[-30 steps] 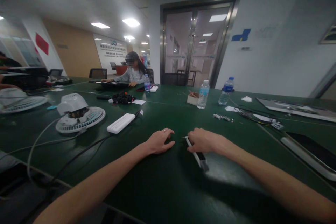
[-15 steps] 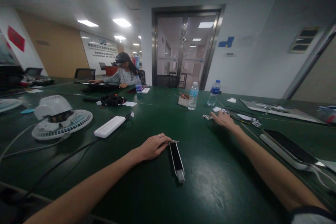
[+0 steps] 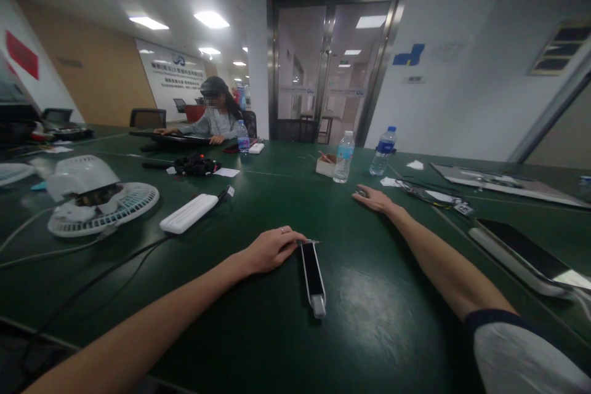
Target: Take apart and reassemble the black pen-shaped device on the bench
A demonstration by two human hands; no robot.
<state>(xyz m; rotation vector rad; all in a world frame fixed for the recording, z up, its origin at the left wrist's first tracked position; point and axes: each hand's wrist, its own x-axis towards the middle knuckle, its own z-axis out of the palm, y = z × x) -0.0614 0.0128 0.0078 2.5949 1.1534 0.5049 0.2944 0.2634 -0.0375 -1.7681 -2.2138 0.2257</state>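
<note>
My left hand [image 3: 276,249] rests on the green table with its fingers drawn together. Its fingertips press on a thin metal piece [image 3: 314,241] at the far end of a narrow device [image 3: 313,274] with a black top and white sides. The device lies lengthwise toward me, a pale block at its near end. Farther away on the right, my right hand [image 3: 375,199] lies low over the table, thumb and fingers stretched forward and apart. Small metal bits [image 3: 362,193] show between its fingertips; the hand hides most of them.
Two water bottles [image 3: 343,157] [image 3: 383,151] and a small box [image 3: 325,164] stand beyond my right hand. Cables [image 3: 427,191] and a phone on a white block [image 3: 517,252] lie right. Leftward are a white power strip [image 3: 190,213] and a fan [image 3: 104,206]. A person [image 3: 217,117] sits across.
My right hand has moved left and toward me, now covering the small metal pieces that lay beside its fingers. My left hand stays at the narrow device. The view has tilted slightly.
</note>
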